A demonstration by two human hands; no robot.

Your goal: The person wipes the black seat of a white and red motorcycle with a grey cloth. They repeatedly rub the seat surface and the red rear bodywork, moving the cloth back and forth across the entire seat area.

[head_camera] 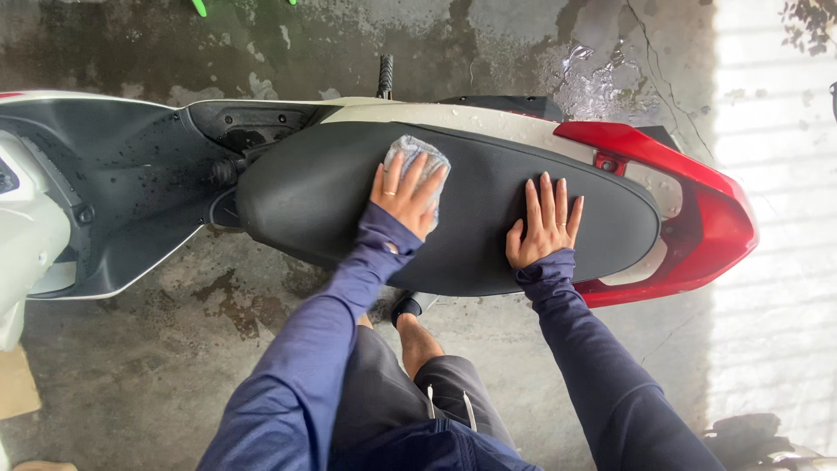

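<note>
A scooter lies across the view, with its long black seat (471, 218) in the middle. My left hand (405, 196) presses a grey cloth (417, 155) flat onto the front half of the seat; the cloth shows past my fingertips. My right hand (545, 222) rests flat on the rear half of the seat, fingers spread, holding nothing. Both arms wear dark blue sleeves that reach over the backs of the hands.
The red and white tail (697, 209) of the scooter is at the right, the dark wet footwell (113, 192) at the left. A footpeg (384, 74) sticks out on the far side. Wet concrete floor (174, 349) lies all around. My bare knee is below the seat.
</note>
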